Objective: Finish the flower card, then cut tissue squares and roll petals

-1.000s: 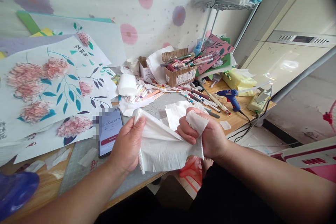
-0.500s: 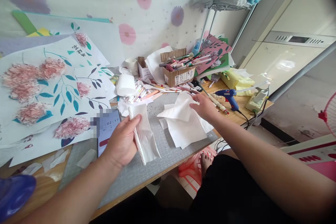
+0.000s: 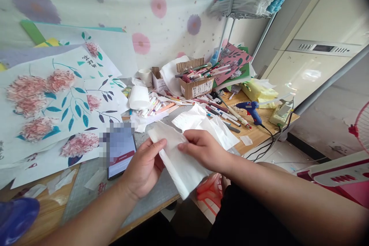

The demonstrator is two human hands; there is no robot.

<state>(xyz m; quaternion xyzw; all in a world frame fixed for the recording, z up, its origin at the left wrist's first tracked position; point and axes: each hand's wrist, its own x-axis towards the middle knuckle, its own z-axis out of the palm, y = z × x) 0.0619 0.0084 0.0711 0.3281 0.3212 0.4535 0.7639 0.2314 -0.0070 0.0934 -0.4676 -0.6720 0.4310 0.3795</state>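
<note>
A sheet of thin white tissue paper (image 3: 187,171) is held up between my hands above the grey mat. My left hand (image 3: 144,169) pinches its left side, thumb on top, where a folded or rolled edge runs down toward me. My right hand (image 3: 204,150) is closed on the sheet's upper right part, thumb and fingers together. Whether the white striped stick is inside that edge is hidden. Behind my hands more tissue sheets (image 3: 193,119) lie loosely on the mat. A phone (image 3: 122,152) rests left of my left hand.
Several markers (image 3: 221,113) lie loose behind the sheets, near a cardboard box (image 3: 198,88) of pens. A blue glue gun (image 3: 250,109) stands right with its cord trailing. Pictures with pink paper flowers (image 3: 31,96) lean left. A tissue roll (image 3: 138,97) stands at the back.
My right hand has moved left from the loose tissue sheets and now grips a sheet together with my left hand. The striped stick no longer shows, and the pile looks smaller.
</note>
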